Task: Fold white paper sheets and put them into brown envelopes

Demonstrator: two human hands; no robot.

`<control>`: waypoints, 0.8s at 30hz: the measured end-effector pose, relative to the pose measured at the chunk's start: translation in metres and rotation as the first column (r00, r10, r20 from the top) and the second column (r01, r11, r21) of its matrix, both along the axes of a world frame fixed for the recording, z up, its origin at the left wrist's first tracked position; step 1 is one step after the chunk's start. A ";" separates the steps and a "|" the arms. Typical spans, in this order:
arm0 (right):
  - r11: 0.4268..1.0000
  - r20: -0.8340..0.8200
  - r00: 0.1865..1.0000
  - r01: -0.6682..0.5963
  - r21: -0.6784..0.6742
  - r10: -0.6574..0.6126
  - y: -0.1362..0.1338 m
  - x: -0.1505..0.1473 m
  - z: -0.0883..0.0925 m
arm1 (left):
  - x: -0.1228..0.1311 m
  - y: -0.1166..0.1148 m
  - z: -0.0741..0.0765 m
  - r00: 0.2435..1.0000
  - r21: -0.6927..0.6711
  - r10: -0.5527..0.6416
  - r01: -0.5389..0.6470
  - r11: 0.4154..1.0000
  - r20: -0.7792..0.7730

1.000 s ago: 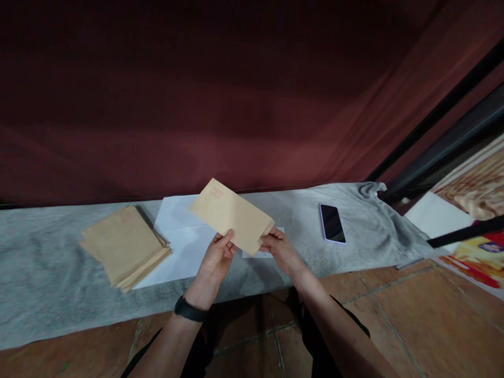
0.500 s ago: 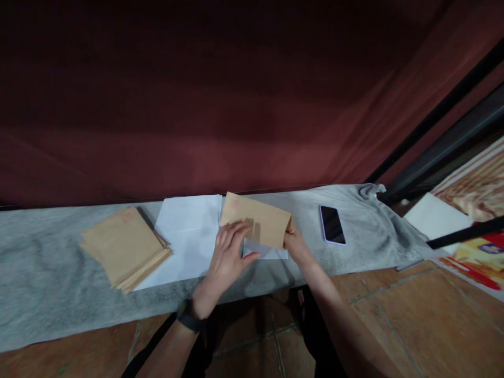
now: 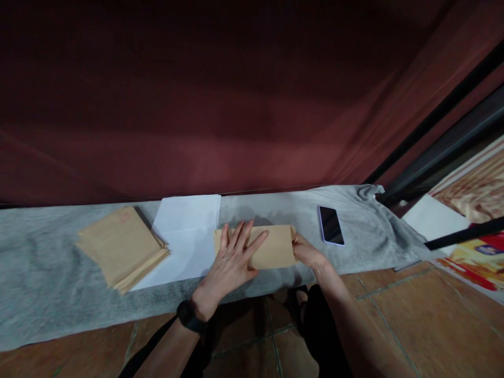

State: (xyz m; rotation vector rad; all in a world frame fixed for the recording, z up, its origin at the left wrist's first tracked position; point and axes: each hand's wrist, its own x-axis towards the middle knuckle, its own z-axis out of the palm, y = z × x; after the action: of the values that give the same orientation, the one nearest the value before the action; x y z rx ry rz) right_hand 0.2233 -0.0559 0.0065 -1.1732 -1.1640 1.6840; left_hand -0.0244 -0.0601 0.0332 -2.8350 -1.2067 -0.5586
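Note:
A brown paper envelope (image 3: 275,245) lies lengthwise on the grey cloth in front of me. My left hand (image 3: 234,254) rests on its left half, palm down with the fingers spread. At the envelope's right end, my right hand (image 3: 305,249) grips the edge, its fingertips partly hidden at the opening. White paper sheets (image 3: 185,241) with a crease lie to the left of the envelope. A stack of brown envelopes (image 3: 124,244) overlaps the left side of these sheets.
A phone (image 3: 331,226) with a dark screen lies to the right on the grey cloth (image 3: 39,273). Behind the narrow surface hangs a dark red curtain (image 3: 236,131). Black bars (image 3: 464,233) and printed packaging (image 3: 480,252) stand at the right, above the tiled floor (image 3: 394,304).
The envelope has come down flat and nearer to me from a tilted position, covering the small white paper below it. My left hand has flattened onto it; my right hand stays at its right end.

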 end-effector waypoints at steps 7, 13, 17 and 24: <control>0.998 -0.032 0.999 0.008 0.057 -0.006 0.004 0.008 0.005 | 0.004 0.000 0.005 1.000 -0.029 0.023 -0.024 0.999 -0.014; 0.999 -0.007 1.000 0.027 0.043 -0.027 0.007 0.003 -0.002 | 0.004 0.003 -0.006 0.999 -0.072 0.022 -0.025 0.997 -0.042; 0.984 0.155 0.979 0.112 0.139 -0.133 0.009 0.006 -0.018 | 0.002 0.006 -0.013 0.998 -0.106 0.013 -0.019 0.994 -0.053; 0.834 0.296 0.804 0.395 0.384 -0.517 0.009 0.022 -0.016 | 0.001 0.013 -0.031 0.999 -0.173 0.022 -0.030 0.985 -0.045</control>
State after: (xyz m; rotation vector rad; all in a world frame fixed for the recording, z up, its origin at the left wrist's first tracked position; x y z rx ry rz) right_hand 0.2453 -0.0472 -0.0097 -1.4848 -1.1915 0.8827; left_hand -0.0231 -0.0474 0.0027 -2.9496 -1.3459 -0.4075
